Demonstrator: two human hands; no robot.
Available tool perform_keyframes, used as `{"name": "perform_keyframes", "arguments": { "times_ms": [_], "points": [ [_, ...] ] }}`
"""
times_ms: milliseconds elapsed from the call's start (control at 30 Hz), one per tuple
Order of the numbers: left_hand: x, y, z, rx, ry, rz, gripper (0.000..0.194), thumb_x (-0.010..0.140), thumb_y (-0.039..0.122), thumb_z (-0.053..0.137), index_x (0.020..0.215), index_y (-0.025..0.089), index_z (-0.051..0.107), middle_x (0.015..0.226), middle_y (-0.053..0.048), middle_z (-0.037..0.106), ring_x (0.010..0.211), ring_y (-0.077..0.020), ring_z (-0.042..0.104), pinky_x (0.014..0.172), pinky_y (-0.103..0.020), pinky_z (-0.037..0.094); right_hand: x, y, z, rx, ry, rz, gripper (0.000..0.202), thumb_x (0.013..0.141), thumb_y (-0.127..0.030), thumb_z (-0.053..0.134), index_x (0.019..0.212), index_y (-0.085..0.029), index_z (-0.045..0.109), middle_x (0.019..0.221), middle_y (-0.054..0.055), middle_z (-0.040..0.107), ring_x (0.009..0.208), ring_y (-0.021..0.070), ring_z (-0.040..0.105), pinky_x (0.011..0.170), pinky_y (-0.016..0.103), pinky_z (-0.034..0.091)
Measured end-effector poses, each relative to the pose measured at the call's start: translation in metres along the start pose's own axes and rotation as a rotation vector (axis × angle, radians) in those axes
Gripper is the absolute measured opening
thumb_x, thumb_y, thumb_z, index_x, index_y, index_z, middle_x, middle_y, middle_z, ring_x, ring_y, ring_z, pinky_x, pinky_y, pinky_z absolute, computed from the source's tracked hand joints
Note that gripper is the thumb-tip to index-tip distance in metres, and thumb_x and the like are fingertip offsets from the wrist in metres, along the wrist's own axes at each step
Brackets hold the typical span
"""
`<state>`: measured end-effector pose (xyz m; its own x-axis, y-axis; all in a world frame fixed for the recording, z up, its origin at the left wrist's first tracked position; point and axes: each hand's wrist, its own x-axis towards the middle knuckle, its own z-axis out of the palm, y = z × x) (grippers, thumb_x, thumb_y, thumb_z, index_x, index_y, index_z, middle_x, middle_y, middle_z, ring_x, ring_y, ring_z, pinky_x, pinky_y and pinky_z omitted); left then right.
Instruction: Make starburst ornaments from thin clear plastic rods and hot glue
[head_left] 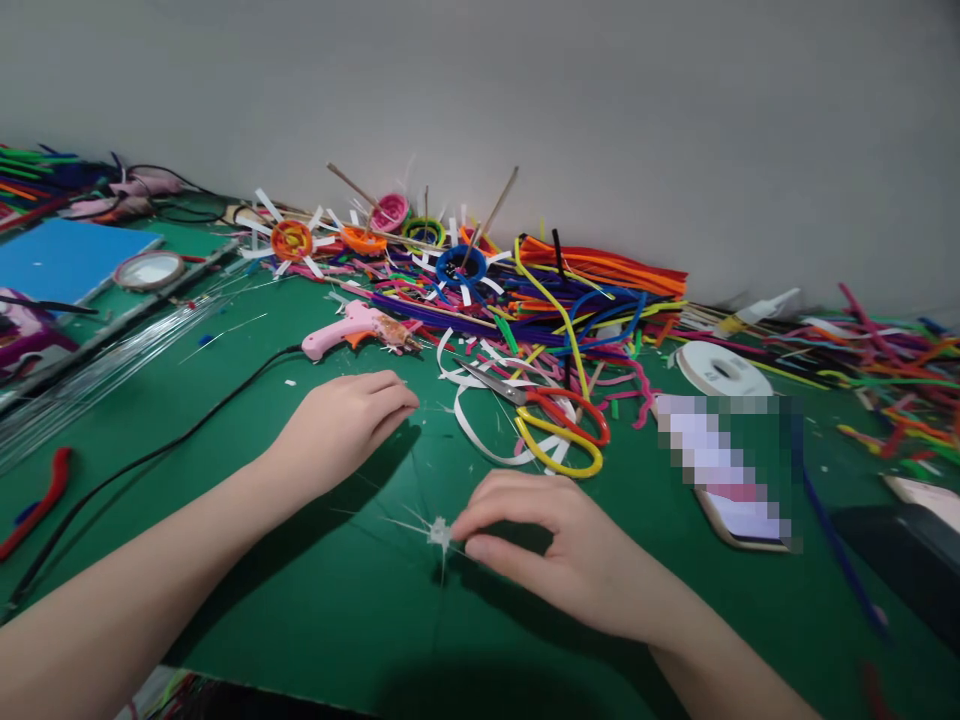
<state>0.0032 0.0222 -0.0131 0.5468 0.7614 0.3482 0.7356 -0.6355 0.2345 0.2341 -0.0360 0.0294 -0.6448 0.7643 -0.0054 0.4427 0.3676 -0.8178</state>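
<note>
My right hand (551, 545) curves in from the lower right, its index fingertip and thumb at a small translucent whitish piece (439, 533). Thin clear strands fan out from that piece like spikes, and a shadow falls below it. Further up and to the left is my left hand (352, 425), fingers bent and pressed together. What lies between its fingertips, if anything, is too small to make out. Just beyond it a pink glue gun (352, 328) rests on the green tabletop (300, 590). Scissors (559, 430) with red and yellow handles lie beyond my right hand.
White ribbon (480, 435) loops beside the scissors, near a ribbon spool (724, 370) and a phone (731, 480). Along the wall are heaped pipe cleaners (607, 265) and small ribbon-rayed discs (292, 240). The gun's black cord (157, 460) crosses the left side.
</note>
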Motion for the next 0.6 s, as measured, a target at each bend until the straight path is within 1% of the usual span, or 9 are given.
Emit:
{"name": "perform_keyframes", "arguments": {
  "times_ms": [33, 100, 233, 367, 467, 533, 600],
  "points": [
    [0.0, -0.001, 0.0, 0.012, -0.021, -0.008, 0.022, 0.094, 0.025, 0.041, 0.093, 0.018, 0.062, 0.091, -0.003, 0.065, 0.082, -0.0159, 0.063, 0.069, -0.027, 0.048, 0.001, 0.0, -0.001, 0.014, 0.008, -0.018, 0.012, 0.087, -0.024, 0.058, 0.089, -0.023, 0.069, 0.086, 0.0, 0.07, 0.079, 0.0114, 0.064, 0.075, 0.023, 0.049],
    [0.0, -0.002, 0.0, 0.031, -0.04, -0.019, 0.023, 0.094, 0.025, 0.04, 0.093, 0.018, 0.062, 0.09, -0.003, 0.066, 0.081, -0.0163, 0.063, 0.066, -0.027, 0.047, 0.001, 0.0, -0.006, 0.028, 0.07, -0.043, 0.012, 0.087, -0.024, 0.058, 0.086, -0.023, 0.07, 0.082, 0.0, 0.07, 0.076, 0.0121, 0.064, 0.074, 0.024, 0.05],
    [0.0, -0.005, -0.001, 0.076, -0.051, -0.027, 0.024, 0.093, 0.026, 0.041, 0.09, 0.019, 0.063, 0.088, -0.003, 0.066, 0.078, -0.0166, 0.064, 0.061, -0.026, 0.045, -0.002, -0.002, -0.02, 0.02, 0.275, -0.026, 0.01, 0.084, -0.026, 0.061, 0.083, -0.024, 0.071, 0.081, 0.001, 0.07, 0.076, 0.015, 0.065, 0.07, 0.026, 0.053],
    [-0.001, -0.007, -0.001, 0.134, -0.056, -0.024, 0.024, 0.093, 0.025, 0.04, 0.089, 0.019, 0.064, 0.086, -0.003, 0.065, 0.076, -0.0173, 0.064, 0.059, -0.026, 0.044, -0.007, 0.001, -0.037, 0.074, 0.506, -0.042, 0.007, 0.081, -0.023, 0.066, 0.082, -0.026, 0.072, 0.072, -0.001, 0.067, 0.066, 0.013, 0.063, 0.061, 0.024, 0.053],
    [-0.001, -0.008, 0.0, 0.179, -0.072, -0.013, 0.024, 0.093, 0.024, 0.041, 0.088, 0.018, 0.064, 0.083, -0.004, 0.065, 0.075, -0.0182, 0.063, 0.06, -0.028, 0.044, -0.009, 0.005, -0.049, 0.161, 0.762, -0.086, 0.01, 0.081, -0.023, 0.066, 0.084, -0.03, 0.072, 0.065, -0.004, 0.064, 0.055, 0.0102, 0.057, 0.054, 0.025, 0.05],
    [0.0, -0.008, -0.001, 0.201, -0.082, 0.016, 0.025, 0.093, 0.024, 0.041, 0.087, 0.017, 0.063, 0.081, -0.004, 0.064, 0.073, -0.0186, 0.062, 0.061, -0.029, 0.044, -0.007, 0.006, -0.057, 0.209, 0.9, -0.075, 0.009, 0.08, -0.023, 0.067, 0.083, -0.029, 0.072, 0.065, -0.004, 0.063, 0.054, 0.0097, 0.055, 0.053, 0.025, 0.049],
    [0.001, -0.006, -0.001, 0.179, -0.093, 0.086, 0.025, 0.094, 0.024, 0.04, 0.087, 0.017, 0.063, 0.079, -0.004, 0.063, 0.072, -0.0178, 0.06, 0.063, -0.029, 0.044, -0.004, 0.005, -0.061, 0.229, 0.941, -0.049, 0.006, 0.078, -0.023, 0.069, 0.081, -0.027, 0.072, 0.065, -0.003, 0.062, 0.054, 0.0096, 0.055, 0.051, 0.025, 0.048]
  ]
}}
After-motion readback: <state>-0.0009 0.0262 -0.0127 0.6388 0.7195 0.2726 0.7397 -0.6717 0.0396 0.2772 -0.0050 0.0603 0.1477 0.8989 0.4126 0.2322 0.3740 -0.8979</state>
